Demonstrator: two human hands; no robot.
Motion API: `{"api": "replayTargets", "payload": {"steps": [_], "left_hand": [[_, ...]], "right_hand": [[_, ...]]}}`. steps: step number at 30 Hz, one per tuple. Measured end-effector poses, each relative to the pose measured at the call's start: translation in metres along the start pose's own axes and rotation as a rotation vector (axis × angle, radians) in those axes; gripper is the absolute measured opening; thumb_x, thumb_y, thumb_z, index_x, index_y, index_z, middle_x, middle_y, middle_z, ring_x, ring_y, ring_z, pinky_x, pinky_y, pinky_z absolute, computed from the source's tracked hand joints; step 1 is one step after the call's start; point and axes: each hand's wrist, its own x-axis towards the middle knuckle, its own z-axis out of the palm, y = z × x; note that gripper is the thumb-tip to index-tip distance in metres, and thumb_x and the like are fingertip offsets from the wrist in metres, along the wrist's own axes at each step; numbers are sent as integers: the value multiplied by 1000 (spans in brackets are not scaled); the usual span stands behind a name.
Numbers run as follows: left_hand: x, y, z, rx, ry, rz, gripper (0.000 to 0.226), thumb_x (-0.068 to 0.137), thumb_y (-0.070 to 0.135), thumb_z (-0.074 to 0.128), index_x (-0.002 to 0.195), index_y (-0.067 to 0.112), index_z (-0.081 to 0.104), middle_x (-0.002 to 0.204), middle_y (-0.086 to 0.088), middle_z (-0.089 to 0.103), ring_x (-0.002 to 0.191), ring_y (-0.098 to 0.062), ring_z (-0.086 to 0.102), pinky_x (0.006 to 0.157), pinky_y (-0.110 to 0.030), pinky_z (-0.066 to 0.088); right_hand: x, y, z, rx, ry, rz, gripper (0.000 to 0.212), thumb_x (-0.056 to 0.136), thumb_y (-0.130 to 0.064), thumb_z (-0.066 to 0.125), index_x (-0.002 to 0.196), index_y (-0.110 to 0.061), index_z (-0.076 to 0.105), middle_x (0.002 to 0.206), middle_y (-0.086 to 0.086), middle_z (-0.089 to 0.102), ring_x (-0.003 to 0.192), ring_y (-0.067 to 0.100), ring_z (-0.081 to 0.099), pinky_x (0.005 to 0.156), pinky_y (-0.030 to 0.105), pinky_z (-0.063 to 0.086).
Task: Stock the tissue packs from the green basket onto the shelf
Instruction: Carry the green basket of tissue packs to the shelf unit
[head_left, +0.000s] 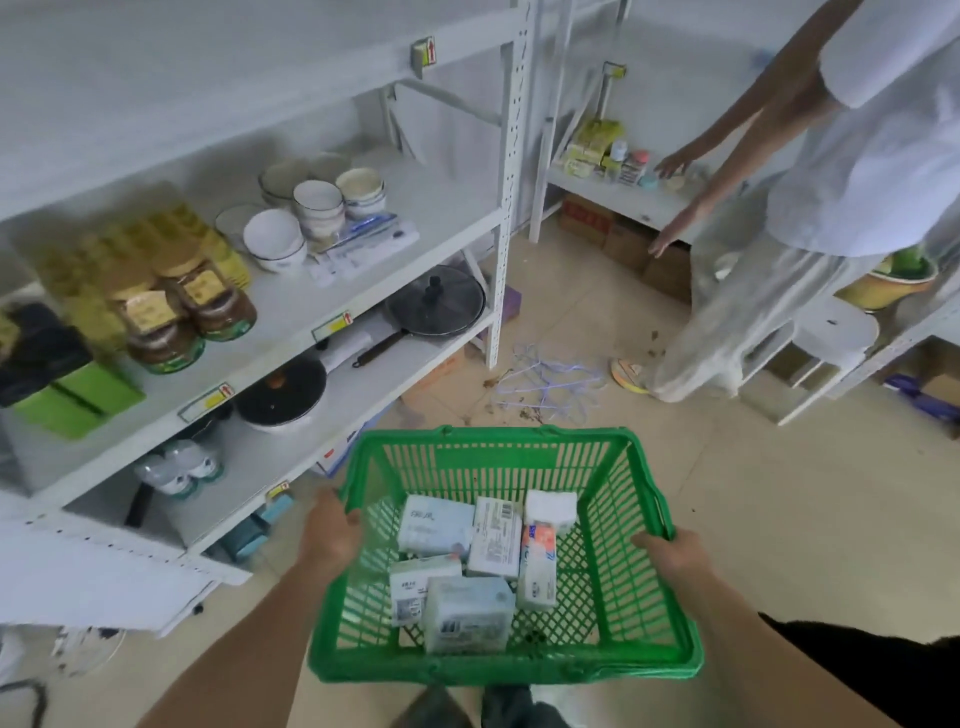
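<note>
Fingers of both hands curl over the green basket's (498, 660) side rims: left hand (330, 530) at lower centre-left, right hand (675, 553) at lower centre-right, gripping w/ both to keep it level, I'd guess. Tissue packs (470, 561), approx six, lie loose on the basket floor, none shelved yet. White shelf (311, 312) fills the left of frame w/ bowls (317, 208) and jars (187, 312). Another person (831, 182) stands upper right.
</note>
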Motion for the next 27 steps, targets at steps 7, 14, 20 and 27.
{"api": "replayTargets", "payload": {"steps": [7,14,20,27], "left_hand": [[63,32,2,-134,85,-109,37,99,2,59,133,-3,46,111,-28,66,99,-41,65,77,-38,41],[138,48,9,-205,153,-247,34,99,2,57,131,-2,46,105,-27,67,75,-27,56,68,-39,44],[172,69,19,-212,195,-347,34,101,5,53,134,-1,45,90,-21,65,66,-27,51,61,-36,40],[207,89,58,-279,247,-531,32,102,6,50,133,3,43,90,-11,56,69,-27,54,61,-40,42]], "right_hand": [[86,-116,6,-78,-17,-93,17,87,-28,78,87,-17,66,76,12,70,65,26,62,66,36,52],[162,-217,41,-207,8,-183,20,84,-32,77,77,-15,67,67,8,67,61,24,62,54,30,47],[204,-281,57,-268,-11,-245,23,84,-34,75,82,-14,64,74,12,68,68,32,64,69,41,55],[267,-334,85,-433,-38,-347,29,82,-41,67,95,-16,71,81,13,71,77,35,70,76,48,63]]}}
